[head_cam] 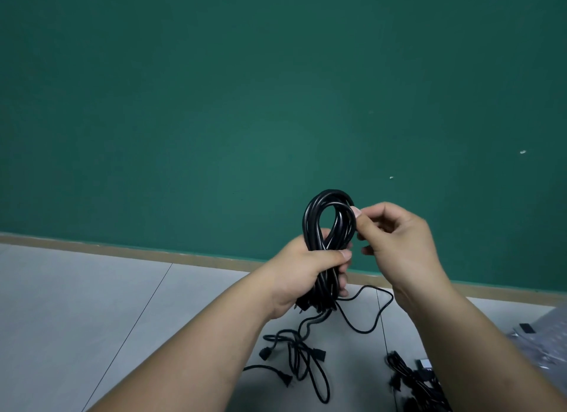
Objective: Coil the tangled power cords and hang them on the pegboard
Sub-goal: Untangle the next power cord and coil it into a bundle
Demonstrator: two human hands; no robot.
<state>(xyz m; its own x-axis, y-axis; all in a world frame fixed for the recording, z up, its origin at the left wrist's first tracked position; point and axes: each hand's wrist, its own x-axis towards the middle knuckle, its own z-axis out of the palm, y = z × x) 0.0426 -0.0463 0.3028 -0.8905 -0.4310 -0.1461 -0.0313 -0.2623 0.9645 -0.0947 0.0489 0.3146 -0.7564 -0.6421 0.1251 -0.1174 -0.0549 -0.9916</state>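
A black power cord coil (328, 218) stands upright in front of the green wall. My left hand (303, 273) grips the coil's lower half, fingers wrapped round the bundle. My right hand (395, 236) pinches the coil's upper right loop between thumb and forefinger. A loose strand (368, 316) trails from the bundle down to the floor. Tangled black cords with plugs (294, 359) lie on the floor below my hands. No pegboard is in view.
A second pile of black cords (411, 378) lies at the lower right beside crinkled clear plastic wrap (540, 335). A green wall (214, 104) with a tan baseboard (122, 250) stands close ahead. The floor is pale grey tile (76, 304).
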